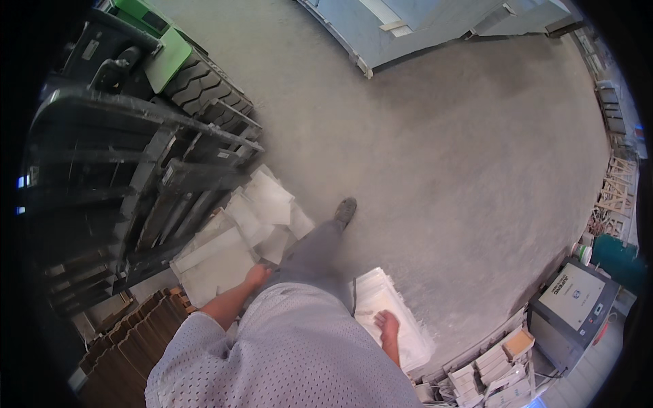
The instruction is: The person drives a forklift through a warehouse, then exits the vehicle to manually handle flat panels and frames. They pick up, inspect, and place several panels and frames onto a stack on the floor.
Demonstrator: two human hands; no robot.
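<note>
Nearest to the lens: pale grey perforated mesh shirt (292, 353), filling the lower middle, with a grey trouser leg and dark shoe (345, 211) stepping forward onto the speckled grey concrete floor (442, 156).

Far left of the shirt: dark steel forklift mast and forks (136, 170), black tyre and green body panel above. Below the mast, at the shirt's left edge: brown corrugated cardboard sheets stacked on edge (129, 333).

Just left of the shirt: left hand (258, 275), down at the side, touching or just beside the near edge of a heap of flat white translucent plastic bags (231, 245) lying against the forks. Grip state: cannot tell, fingers turned away and small.

Just right of the shirt: right hand (388, 324), fingers loosely spread, resting on top of a squared white stack of thin sheets or bags (394, 313) on the floor. Nothing pinched.

Further right: grey boxy machine with a pale top panel (575, 299), small cartons piled beside it.

Handling, as a judgement: bags light, limp, slippery, prone to sliding apart; best taken by a whole edge or lifted from beneath, not by one corner.
</note>
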